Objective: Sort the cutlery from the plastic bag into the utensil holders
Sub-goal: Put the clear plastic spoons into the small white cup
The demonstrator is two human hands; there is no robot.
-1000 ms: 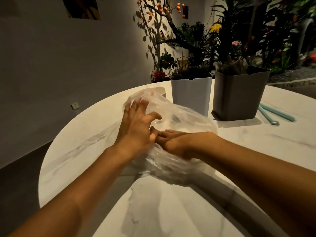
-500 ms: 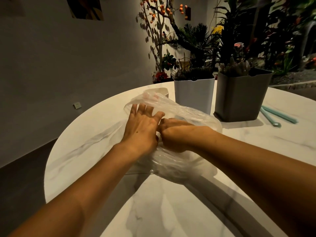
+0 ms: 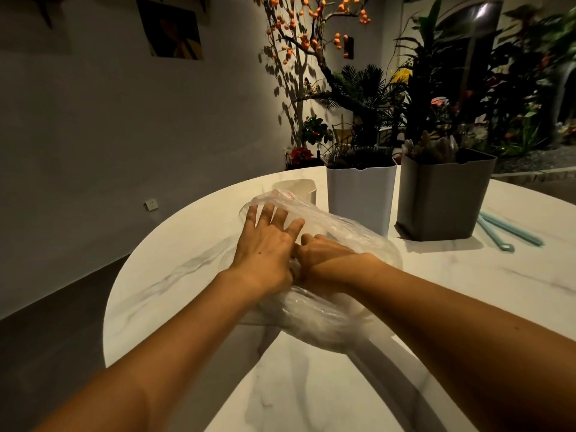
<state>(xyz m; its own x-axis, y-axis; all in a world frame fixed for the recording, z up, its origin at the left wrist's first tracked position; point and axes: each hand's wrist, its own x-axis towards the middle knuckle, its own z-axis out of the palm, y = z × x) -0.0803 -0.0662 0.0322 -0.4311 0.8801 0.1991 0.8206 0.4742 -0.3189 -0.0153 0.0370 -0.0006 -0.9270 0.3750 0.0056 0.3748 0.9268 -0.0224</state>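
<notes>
The left hand (image 3: 265, 247) is pressing with spread, straight fingers on the clear crumpled plastic bag (image 3: 349, 232). The right hand (image 3: 324, 254) is touching it, reaching into the bag; I cannot tell what its fingers are doing. Just beyond them are standing a white square plastic holder (image 3: 358, 198) and a grey one (image 3: 442, 198), both already holding cutlery, so sorting seems partly done. The white marble bench (image 3: 311, 385) is giving open room towards the body; its curved edge is lying left of the hands.

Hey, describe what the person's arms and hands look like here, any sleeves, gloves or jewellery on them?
Both forearms are bare as far as the frame shows: no sleeves in view. The left hand and right hand wear no gloves. No watch or bracelet shows on either wrist, and no ring on the left hand's fingers; the right hand's fingers are mostly hidden.
</notes>
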